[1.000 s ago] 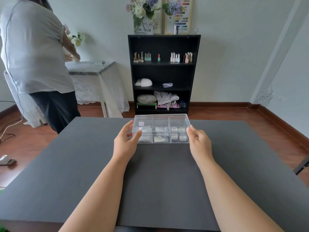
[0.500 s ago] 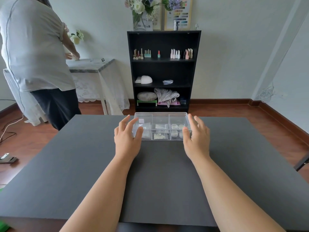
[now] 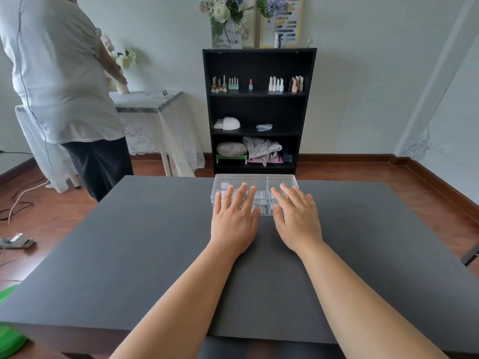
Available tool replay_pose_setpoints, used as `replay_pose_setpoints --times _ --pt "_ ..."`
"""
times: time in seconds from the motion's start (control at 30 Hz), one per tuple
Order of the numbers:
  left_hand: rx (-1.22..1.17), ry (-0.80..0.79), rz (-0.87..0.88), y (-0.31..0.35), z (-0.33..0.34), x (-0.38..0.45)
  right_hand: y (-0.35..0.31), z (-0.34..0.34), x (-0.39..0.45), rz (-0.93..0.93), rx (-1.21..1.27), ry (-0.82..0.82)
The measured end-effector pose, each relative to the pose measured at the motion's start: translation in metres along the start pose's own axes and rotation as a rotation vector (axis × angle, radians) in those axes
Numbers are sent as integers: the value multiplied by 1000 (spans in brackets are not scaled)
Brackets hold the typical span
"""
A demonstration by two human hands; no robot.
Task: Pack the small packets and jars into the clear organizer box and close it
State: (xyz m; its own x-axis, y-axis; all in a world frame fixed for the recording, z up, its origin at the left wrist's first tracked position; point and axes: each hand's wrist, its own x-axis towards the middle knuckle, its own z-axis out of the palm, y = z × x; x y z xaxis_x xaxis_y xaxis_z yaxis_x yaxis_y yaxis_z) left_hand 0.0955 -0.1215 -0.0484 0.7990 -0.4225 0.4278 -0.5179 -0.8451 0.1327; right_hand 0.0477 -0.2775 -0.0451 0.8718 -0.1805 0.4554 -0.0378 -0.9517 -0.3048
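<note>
Organizer box [image 3: 255, 180] sat at the table's [image 3: 145, 242] far edge, lid down. My left hand [image 3: 234, 218] and right hand [image 3: 298, 218] lay flat, fingers spread, gripping nothing. Even downward pressure near both front corners seemed advisable to seat the lid.

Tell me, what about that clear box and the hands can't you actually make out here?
- Head view: the left hand and right hand lie flat over the clear organizer box, hiding most of its contents.
- Whether the lid is latched: the front edge sits behind the fingers.
- The packets and jars inside: too small and see-through to count.
- The polish bottles on the black shelf: labels too small to read.
</note>
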Motion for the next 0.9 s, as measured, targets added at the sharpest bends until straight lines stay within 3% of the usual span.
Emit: replay_pose_setpoints --times 0.9 --pt "-32 9 7 -13 11 28 8 8 25 -25 20 -22"
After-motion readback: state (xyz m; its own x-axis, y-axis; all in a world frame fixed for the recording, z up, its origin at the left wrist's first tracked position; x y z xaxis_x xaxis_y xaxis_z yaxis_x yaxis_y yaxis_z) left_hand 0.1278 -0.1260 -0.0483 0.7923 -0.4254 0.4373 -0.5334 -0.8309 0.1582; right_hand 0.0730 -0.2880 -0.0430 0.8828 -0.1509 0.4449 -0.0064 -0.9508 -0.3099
